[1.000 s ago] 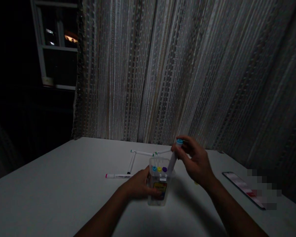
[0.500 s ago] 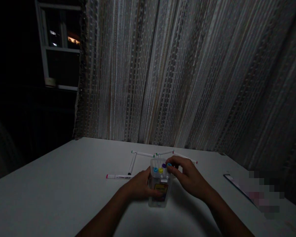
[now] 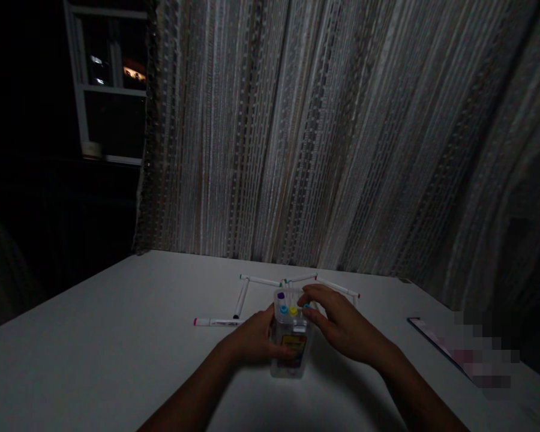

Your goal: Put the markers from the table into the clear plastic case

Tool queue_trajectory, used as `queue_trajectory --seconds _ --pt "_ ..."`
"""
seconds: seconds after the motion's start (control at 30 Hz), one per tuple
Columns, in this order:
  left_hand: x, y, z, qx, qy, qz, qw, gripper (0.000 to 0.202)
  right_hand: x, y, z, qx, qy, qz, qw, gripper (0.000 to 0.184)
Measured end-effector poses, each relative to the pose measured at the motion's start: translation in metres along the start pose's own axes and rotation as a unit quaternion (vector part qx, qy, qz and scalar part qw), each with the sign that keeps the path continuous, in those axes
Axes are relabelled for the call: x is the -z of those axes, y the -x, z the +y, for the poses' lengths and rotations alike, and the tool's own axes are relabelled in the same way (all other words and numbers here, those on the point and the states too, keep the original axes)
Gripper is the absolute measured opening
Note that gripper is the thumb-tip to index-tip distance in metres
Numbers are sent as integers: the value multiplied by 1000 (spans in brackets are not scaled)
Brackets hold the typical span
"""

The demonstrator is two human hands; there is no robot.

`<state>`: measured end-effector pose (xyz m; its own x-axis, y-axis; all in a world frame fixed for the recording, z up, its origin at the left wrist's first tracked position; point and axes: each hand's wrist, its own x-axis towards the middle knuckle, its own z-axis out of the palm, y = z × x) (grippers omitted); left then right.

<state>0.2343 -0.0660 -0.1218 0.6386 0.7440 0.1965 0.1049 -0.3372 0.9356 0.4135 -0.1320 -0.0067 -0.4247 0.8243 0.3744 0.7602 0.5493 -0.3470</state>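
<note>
A clear plastic marker box [image 3: 290,354] stands upright on the white table [image 3: 117,360]. My left hand [image 3: 256,336] is wrapped round its left side. Marker caps in purple, blue, yellow and light blue [image 3: 292,307] stick up inside it. My right hand [image 3: 337,321] rests at the box's upper right, fingertips curled over the light blue cap. Several white markers lie loose behind the box: a pink-tipped one [image 3: 216,322], a black-tipped one [image 3: 240,300], a green-tipped one [image 3: 258,279] and a red-tipped one [image 3: 339,288].
A phone [image 3: 434,342] lies flat at the table's right. A striped curtain [image 3: 342,132] hangs close behind the table. A dark window [image 3: 108,84] shows at the upper left. The room is dim.
My right hand lowered the light blue-capped marker into the box and now stays on its top. My left hand has kept its hold on the box.
</note>
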Motion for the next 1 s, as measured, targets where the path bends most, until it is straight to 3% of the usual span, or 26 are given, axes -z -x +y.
queue_trajectory --seconds 0.3,0.63,0.83,1.0 --pt "0 -1 -3 0 14 -1 1000 79 7 -3 -5 -6 35 -28 999 14" --pt "0 0 4 10 -13 6 1000 80 -8 -5 -1 -26 -2 29 999 12" --pt "-1 2 10 13 -17 5 1000 79 -7 -4 -3 -52 -1 -16 999 18" --pt "-1 2 8 17 -23 12 1000 77 -6 -13 -10 -38 18 25 999 26"
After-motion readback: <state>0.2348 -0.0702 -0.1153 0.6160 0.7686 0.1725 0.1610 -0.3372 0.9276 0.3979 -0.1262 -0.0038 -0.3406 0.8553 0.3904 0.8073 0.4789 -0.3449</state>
